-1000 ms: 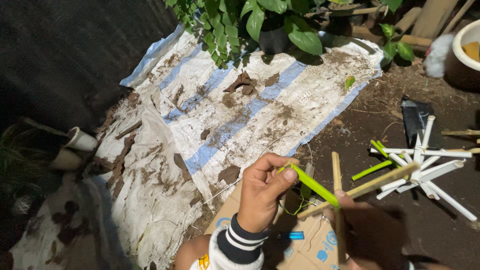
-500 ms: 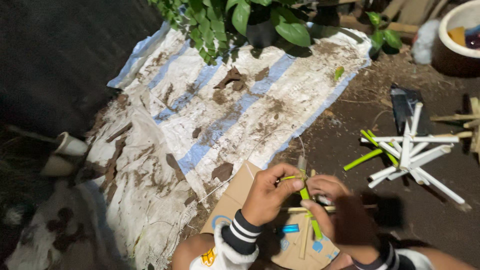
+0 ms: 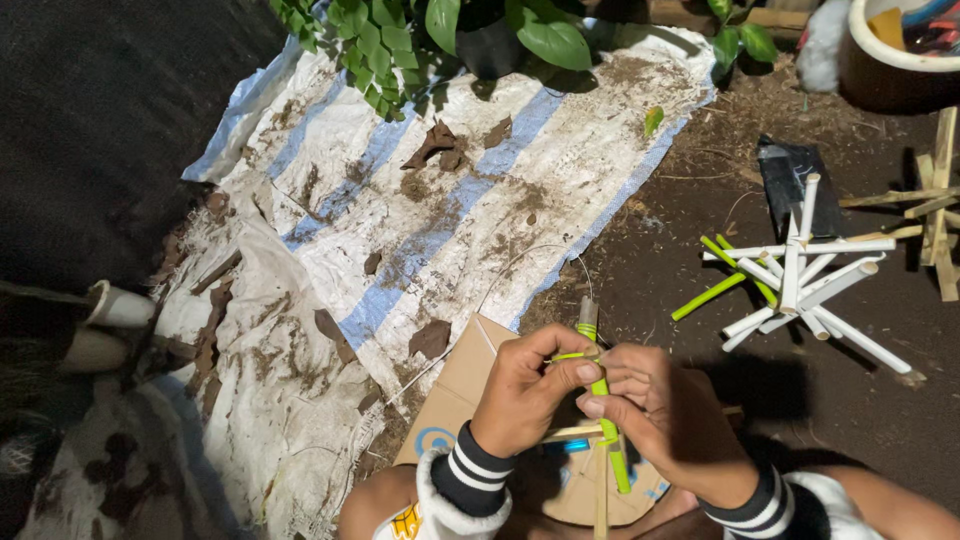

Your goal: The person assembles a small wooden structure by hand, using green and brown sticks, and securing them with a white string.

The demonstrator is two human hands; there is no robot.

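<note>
While both hands meet over the cardboard sheet (image 3: 455,385), the left hand (image 3: 525,395) and right hand (image 3: 665,415) pinch closed around a green stick (image 3: 607,425) crossed on wooden slats (image 3: 600,490). It looks only partly bound (white and green sticks (image 3: 800,280) wait unused, well apart). A second ago the stick was held out sideways; now it's upright, hands together.
</note>
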